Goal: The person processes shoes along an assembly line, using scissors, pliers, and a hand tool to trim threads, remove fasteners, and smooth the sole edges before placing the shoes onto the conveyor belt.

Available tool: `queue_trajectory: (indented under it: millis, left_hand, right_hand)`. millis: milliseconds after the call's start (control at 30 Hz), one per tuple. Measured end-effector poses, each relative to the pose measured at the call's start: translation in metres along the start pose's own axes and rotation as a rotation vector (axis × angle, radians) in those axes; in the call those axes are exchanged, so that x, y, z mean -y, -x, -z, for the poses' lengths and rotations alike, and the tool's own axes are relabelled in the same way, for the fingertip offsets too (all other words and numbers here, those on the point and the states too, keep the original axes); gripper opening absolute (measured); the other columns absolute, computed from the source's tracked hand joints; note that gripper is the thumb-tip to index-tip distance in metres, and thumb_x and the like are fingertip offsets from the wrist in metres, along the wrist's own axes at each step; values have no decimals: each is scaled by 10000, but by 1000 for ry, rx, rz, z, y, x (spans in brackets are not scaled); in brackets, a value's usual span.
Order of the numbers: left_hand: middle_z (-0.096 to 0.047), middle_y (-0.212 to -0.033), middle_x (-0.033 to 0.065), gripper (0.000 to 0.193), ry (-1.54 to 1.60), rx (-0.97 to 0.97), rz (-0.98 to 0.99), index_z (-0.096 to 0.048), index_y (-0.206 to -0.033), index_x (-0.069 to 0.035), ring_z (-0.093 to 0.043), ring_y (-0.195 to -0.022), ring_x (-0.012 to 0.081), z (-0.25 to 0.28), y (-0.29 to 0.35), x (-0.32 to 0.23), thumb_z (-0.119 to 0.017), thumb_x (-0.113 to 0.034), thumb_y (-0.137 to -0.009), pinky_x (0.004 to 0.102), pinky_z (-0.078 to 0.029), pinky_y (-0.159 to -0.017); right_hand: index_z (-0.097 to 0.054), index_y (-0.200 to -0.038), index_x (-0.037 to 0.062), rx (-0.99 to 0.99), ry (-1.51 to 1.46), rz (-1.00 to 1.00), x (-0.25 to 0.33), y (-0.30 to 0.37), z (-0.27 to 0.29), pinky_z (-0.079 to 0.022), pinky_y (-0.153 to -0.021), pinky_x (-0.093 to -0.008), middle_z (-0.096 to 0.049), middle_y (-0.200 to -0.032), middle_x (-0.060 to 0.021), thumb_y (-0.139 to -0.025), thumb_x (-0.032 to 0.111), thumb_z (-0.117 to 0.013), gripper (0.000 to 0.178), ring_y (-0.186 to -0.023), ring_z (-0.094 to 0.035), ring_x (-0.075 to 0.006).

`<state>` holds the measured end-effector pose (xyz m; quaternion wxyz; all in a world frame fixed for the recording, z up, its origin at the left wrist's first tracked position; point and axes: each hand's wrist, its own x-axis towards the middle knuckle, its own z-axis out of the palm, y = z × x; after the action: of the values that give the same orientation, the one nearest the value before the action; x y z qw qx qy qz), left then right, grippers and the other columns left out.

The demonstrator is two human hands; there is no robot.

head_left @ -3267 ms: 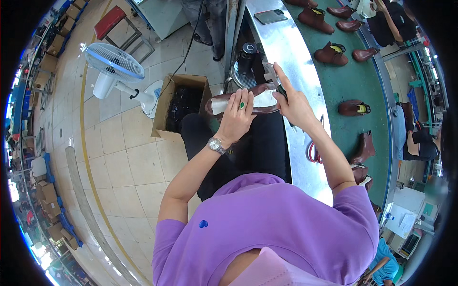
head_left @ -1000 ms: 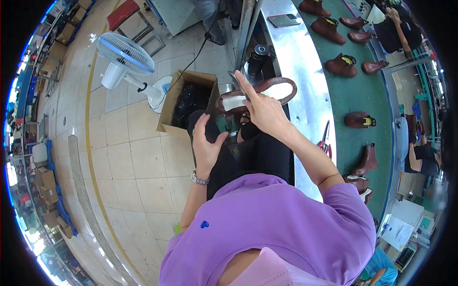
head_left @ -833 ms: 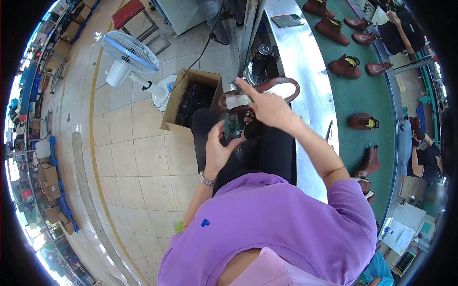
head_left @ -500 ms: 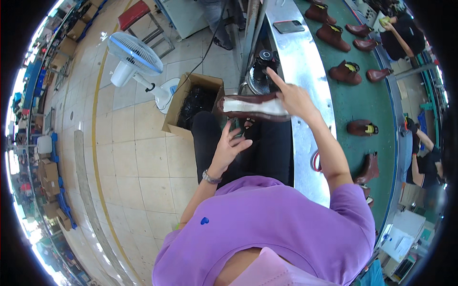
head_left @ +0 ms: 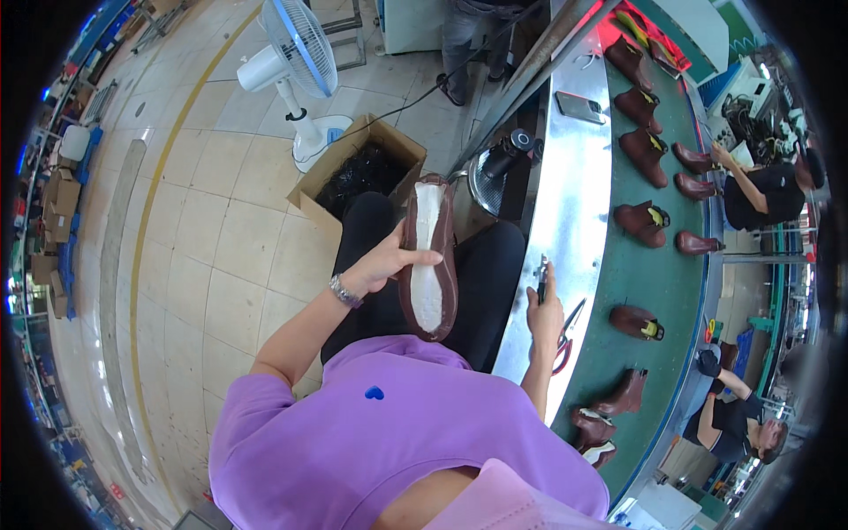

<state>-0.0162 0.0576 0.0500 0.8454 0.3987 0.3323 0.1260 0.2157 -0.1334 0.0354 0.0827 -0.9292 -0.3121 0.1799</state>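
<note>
My left hand [head_left: 382, 265] grips a brown leather shoe [head_left: 449, 278] over my lap. The shoe stands lengthwise, its underside facing up with a long white strip down the middle. Over the metal bench edge, my right hand [head_left: 545, 316] is closed around a small tool [head_left: 542, 272] with a dark handle and metal tip; its exact kind is unclear. Red-handled scissors [head_left: 563, 346] lie on the bench right beside that hand.
A green conveyor belt [head_left: 587, 305] carries several brown boots and shoes on the right. On the metal bench [head_left: 570, 194] lies a phone [head_left: 580, 108]. Ahead stand a cardboard box [head_left: 311, 187] of black material and a fan [head_left: 300, 49]. Co-workers [head_left: 764, 196] sit across the belt.
The shoe has passed from my right hand to my left and turned from crosswise to lengthwise. My right hand has moved down to the bench and taken the small tool.
</note>
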Motion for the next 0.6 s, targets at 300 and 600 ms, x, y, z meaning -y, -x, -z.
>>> queue_trajectory:
  millis: [300,600]
  left_hand:
    - [-405,-1356,151,924,-623,-108,-507,-233,-1414,-79,-419,-1236,254,-26,20,3,-768,-142,-663,329,-328,-1013]
    - [-347,-1390,145,1011,-877,-54,-561,-135,-1427,-47,-415,-1237,214,-9,26,16,-781,-89,-651,332,-370,-1000]
  right_hand:
    - [-478,-1287,169,-381,103,301,-32,-28,-17,-359,-967,-432,-516,-1201,-149,-774,97,-639,543,-1123,-456,-347]
    - [-424,-1303,68,45,-629,715,72,14,-7,-349,-993,-374,-482,-1239,-137,-653,50,-727,718,-1153,-443,-318]
